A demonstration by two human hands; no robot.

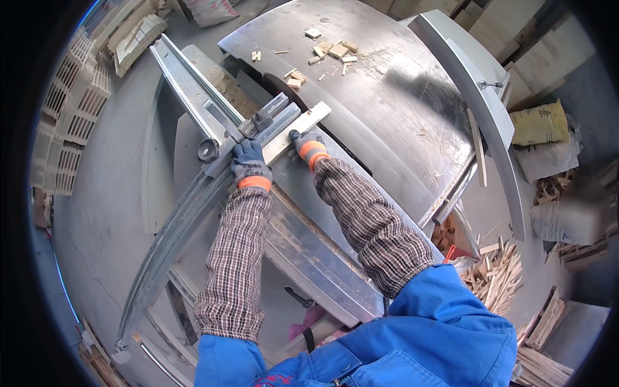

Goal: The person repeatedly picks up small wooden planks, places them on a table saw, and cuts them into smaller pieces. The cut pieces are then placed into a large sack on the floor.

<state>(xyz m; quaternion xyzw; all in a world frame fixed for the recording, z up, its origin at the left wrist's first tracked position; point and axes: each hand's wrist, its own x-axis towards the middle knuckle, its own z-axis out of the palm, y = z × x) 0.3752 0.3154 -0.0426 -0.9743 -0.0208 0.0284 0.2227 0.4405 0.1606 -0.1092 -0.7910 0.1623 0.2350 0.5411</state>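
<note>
A short pale wooden board (298, 133) lies slantwise against the metal fence (280, 119) of a table saw. My left hand (250, 165), in a grey glove with an orange cuff, is closed at the board's near-left end, its fingers up against the fence. With its fingers curled, my right hand (308, 147) grips the board's near edge, closer to the far end. Just beyond the board, the dark saw blade (281, 87) sticks up through the table. The undersides of both hands are hidden.
Wood offcuts (335, 49) and sawdust lie on the metal saw table (387, 109). A long rail (193, 80) reaches out to the far left. A curved grey guard beam (477, 97) runs along the right. Scrap sticks (493, 277) are heaped at the lower right; slatted stacks (71, 109) stand at left.
</note>
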